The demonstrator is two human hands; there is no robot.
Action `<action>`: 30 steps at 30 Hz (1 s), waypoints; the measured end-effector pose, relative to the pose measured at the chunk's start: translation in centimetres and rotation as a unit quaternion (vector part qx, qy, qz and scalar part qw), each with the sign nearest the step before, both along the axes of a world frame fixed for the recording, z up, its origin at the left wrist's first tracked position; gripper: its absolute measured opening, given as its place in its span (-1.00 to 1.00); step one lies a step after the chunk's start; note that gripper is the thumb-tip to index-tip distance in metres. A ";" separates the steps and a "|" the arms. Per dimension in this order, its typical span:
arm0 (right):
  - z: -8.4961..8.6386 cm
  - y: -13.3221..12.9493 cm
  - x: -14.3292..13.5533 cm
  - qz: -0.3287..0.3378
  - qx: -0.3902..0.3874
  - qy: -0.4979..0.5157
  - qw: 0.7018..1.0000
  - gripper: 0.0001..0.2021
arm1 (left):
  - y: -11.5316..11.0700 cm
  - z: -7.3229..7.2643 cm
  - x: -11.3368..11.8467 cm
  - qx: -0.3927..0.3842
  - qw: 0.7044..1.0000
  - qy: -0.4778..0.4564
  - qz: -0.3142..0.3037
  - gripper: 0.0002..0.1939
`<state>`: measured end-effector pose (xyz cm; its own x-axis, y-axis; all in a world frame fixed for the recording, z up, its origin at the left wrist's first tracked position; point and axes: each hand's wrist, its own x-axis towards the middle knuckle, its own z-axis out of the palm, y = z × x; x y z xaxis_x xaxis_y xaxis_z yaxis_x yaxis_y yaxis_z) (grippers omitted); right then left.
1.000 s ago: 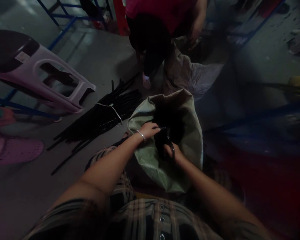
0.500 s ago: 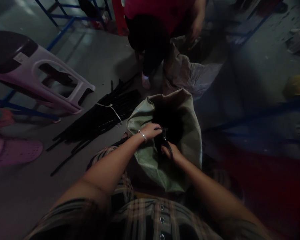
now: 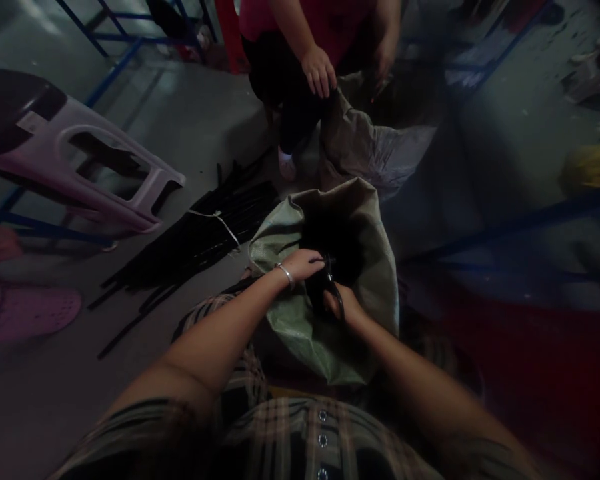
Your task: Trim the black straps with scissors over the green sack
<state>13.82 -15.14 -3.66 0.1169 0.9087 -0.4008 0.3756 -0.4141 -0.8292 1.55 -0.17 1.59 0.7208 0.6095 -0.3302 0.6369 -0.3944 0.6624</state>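
Scissors with black loop handles (image 3: 335, 287) sit in the right hand (image 3: 345, 303) on my remote view, and I see its fingers curled around the handle, one dark loop arching over the knuckles. The left hand (image 3: 305, 265), with a silvery bracelet (image 3: 285, 274) at the wrist, pinches a thin black strip (image 3: 317, 259) at the fingertips; its free end points toward the scissors, just beyond the thumb. From my distance I cannot tell whether the blades touch the strip (everything dark merges in there).

Both hands work over the mouth of a pale green woven sack (image 3: 330, 357), whose folded rim stands open around them; its inside is too black for me to read. To the left of the sack, a bundle of long black rods (image 3: 195, 243), bound by a white string (image 3: 217, 215), lies on the grey floor (image 3: 215, 107). Beyond it I make out a pinkish plastic stool with a dark seat (image 3: 45, 150). Across from my side, a co-worker in a dark red top (image 3: 330, 17) rests one hand (image 3: 319, 70) on a knee beside a crumpled grey-brown sack (image 3: 360, 140).
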 end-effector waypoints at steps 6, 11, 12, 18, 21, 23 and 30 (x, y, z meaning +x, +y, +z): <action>1.2 0.3 -0.4 -0.016 0.001 0.002 1.000 -0.76 | 0.3 0.1 0.2 -0.013 1.000 0.009 0.008 -0.72; 1.5 0.3 -0.5 -0.031 -0.002 0.020 0.999 -0.77 | 0.5 0.4 0.2 -0.034 0.999 0.018 0.017 -0.71; 1.4 0.2 -0.5 -0.036 -0.003 0.019 0.999 -0.77 | 0.5 0.4 0.2 -0.036 0.999 0.019 0.016 -0.71; 1.1 -0.1 -0.6 -0.048 -0.010 0.037 0.998 -0.78 | 0.6 0.7 0.2 -0.057 0.998 0.028 0.016 -0.70; 1.2 -0.1 -0.6 -0.060 -0.017 0.044 0.997 -0.77 | 0.8 0.8 0.0 -0.067 0.997 0.036 0.006 -0.70; 1.2 -0.1 -0.7 -0.068 -0.015 0.041 0.997 -0.76 | 0.9 0.8 -0.2 -0.054 0.997 0.049 -0.015 -0.71; 1.1 0.0 -0.7 -0.068 -0.026 0.028 0.997 -0.77 | 1.0 0.3 -0.4 0.023 0.995 0.085 -0.042 -0.73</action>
<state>13.13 -15.11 -2.56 0.2140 0.8635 -0.4566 0.2674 -0.5014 -0.8228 1.13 0.87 1.90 0.7059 0.5664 -0.4252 0.7018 -0.4787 0.5275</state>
